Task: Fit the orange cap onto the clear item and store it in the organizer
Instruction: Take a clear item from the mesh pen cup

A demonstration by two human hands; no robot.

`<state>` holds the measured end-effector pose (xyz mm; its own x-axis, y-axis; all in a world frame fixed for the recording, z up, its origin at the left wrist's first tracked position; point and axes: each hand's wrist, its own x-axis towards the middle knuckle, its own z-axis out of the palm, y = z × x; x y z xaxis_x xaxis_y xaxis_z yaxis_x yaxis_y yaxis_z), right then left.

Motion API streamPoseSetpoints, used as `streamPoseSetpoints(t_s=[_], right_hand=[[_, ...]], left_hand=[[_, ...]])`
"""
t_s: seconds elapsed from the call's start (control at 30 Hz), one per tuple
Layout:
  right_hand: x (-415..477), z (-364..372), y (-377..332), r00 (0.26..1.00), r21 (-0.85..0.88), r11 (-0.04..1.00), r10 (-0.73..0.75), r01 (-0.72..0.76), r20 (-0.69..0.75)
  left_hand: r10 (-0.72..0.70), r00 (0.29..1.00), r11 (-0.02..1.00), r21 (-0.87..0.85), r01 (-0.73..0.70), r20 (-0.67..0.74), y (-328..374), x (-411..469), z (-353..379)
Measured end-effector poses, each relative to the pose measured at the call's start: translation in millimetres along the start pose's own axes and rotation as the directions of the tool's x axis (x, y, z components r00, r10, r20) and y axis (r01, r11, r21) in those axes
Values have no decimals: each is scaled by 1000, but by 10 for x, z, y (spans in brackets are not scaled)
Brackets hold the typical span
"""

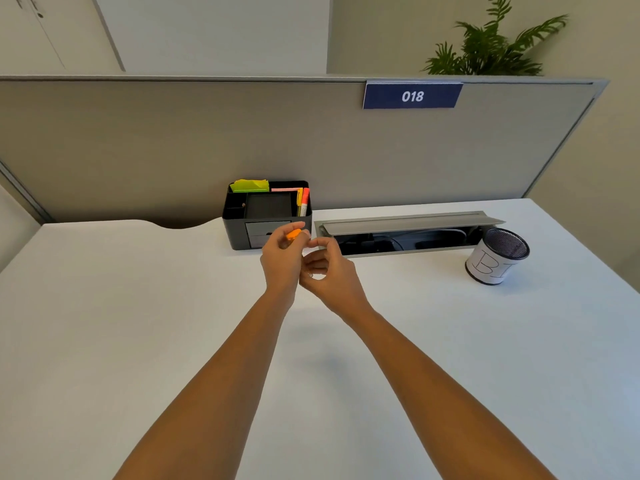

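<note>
While both forearms are reaching out over the white table [138, 323], the left hand [282, 258] is pinching the orange cap [294, 234] in a closed grip between thumb and fingertips, holding it raised off the surface. Just right of that grip, the right hand [329, 268] is curling its fingers inward, thumb and forefinger meeting near the cap; whether that grip is closed on the clear item cannot be told, since the item itself is too pale and hidden to make out against the table. The two hands are nearly touching at the fingertips.

Directly beyond the left grip, the black organizer [235, 230] is sitting against the grey partition [173, 140], with yellow-green sticky notes [250, 185] in its back left compartment and an orange-capped marker [304, 200] standing upright in its right compartment. Beyond and to the right of the right grip, an open cable tray [408, 233] is lying recessed in the table, and farther right a mesh cup [498, 256] wrapped in white paper is standing well apart from both hands.
</note>
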<state>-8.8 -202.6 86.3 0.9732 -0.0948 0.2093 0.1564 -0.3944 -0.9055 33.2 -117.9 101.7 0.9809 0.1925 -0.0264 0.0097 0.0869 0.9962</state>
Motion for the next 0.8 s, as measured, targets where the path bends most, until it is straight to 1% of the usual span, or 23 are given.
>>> streamPoseSetpoints(t_s=[0.1,0.2,0.37,0.47,0.57,0.63,0.7,0.77,0.8], right_hand=[[-53,-117,122,999,-31,999,40,-39,15],[-82,-302,230,997,-17,998,61,-62,-45],[-48,-768,326,964,83,996,51,-30,-262],[5,-1120,417,914,68,997,54,-30,-402],[44,-1517,545,861,41,997,74,-62,-503],[46,-1798,655,823,27,994,104,-106,-559],[33,-2064,745,781,-16,983,136,-183,-609],[25,-2334,845,734,-123,938,168,-325,-658],[21,-2471,909,706,-188,891,183,-413,-684]], left_hand=[[23,999,999,-28,-24,-38,37,10,106],[68,997,998,-7,-69,-23,28,10,183],[124,990,989,77,-129,67,-83,-49,290],[146,981,977,140,-163,125,-190,-87,346],[158,970,958,208,-196,184,-292,-122,402],[164,963,947,240,-214,212,-371,-143,453],[170,955,933,273,-235,241,-438,-170,485],[158,949,922,303,-240,272,-504,-184,530],[142,948,920,316,-233,284,-545,-188,573]])
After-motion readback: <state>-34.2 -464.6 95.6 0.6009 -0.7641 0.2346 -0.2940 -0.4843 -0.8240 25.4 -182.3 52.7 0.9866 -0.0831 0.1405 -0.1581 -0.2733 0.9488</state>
